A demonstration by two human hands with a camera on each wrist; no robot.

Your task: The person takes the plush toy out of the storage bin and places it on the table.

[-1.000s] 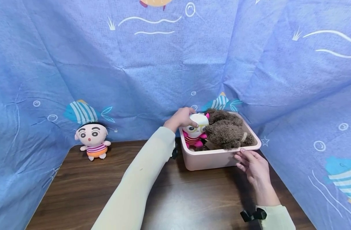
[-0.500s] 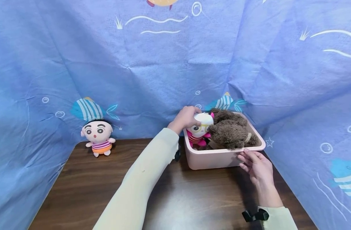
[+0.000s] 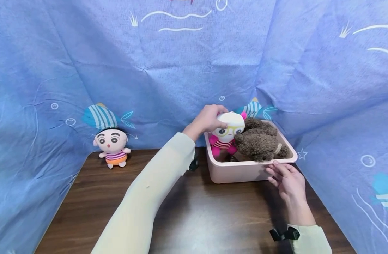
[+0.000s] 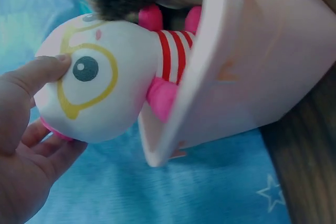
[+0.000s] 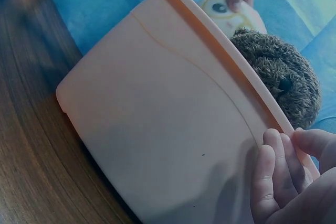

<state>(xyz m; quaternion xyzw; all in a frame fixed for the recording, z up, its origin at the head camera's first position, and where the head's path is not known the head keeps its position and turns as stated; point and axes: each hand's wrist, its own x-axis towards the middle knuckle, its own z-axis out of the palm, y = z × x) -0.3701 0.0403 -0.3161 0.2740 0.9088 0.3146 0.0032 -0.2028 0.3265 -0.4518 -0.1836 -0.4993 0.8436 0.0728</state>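
Note:
My left hand [image 3: 210, 119] grips the head of a plush doll [image 3: 229, 128] with a white face, yellow glasses, pink limbs and a striped body. In the left wrist view the thumb presses on the doll's face [image 4: 105, 77] and the other fingers go behind the head. The doll is upright at the left end of a pale pink bin [image 3: 241, 172], its head above the rim. Beside it in the bin lies a brown curly plush toy [image 3: 257, 141]. My right hand [image 3: 289, 180] pinches the bin's front rim near the right corner, thumb on top, fingers against the outer wall [image 5: 184, 108].
A plush boy doll [image 3: 113, 146] in a striped shirt and orange shorts sits at the back left of the dark wooden table [image 3: 194, 218]. Blue sea-print cloth [image 3: 168, 77] hangs behind and along both sides, close to the bin.
The left hand has raised the glasses-wearing doll a little out of the bin. The right hand keeps its hold on the rim. The whole head view has shifted slightly.

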